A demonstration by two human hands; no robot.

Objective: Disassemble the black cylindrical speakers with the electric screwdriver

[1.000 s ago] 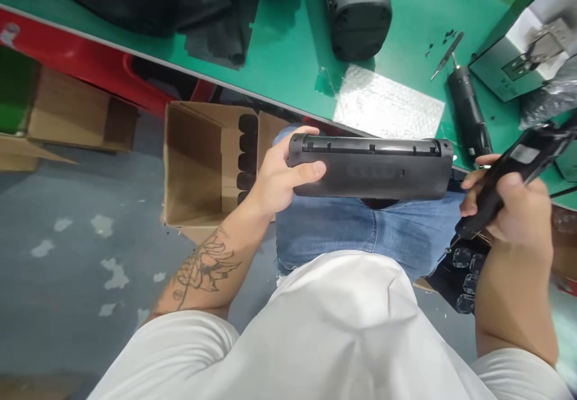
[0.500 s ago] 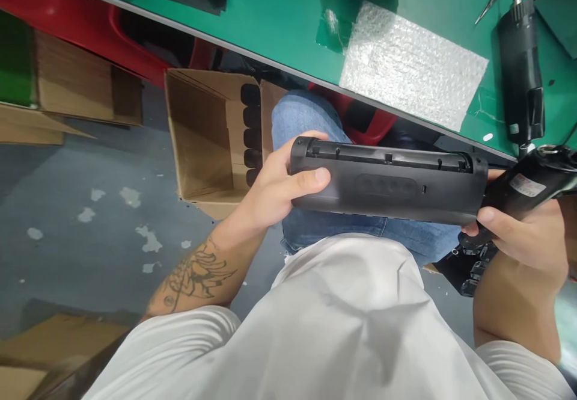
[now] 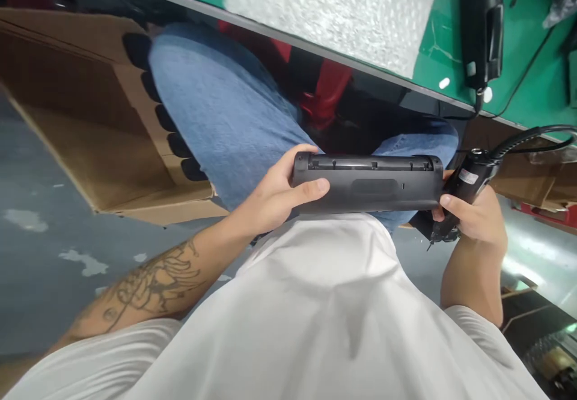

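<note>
A long black plastic housing lies level above my lap, a slotted channel along its far edge. My left hand grips its left end, thumb on top. My right hand is closed round a black powered screwdriver with a pale label and a cable at its top; its thumb and fingers also touch the housing's right end. The screwdriver's tip points down, to the right of the housing.
The green table holds a bubble-wrap sheet and another black tool. An open cardboard box with several black pieces stands left of my legs. A red stool is under the table.
The view has shifted and moved closer to the table's edge and the box. Both hands still hold the housing and screwdriver, with little change in their grip.
</note>
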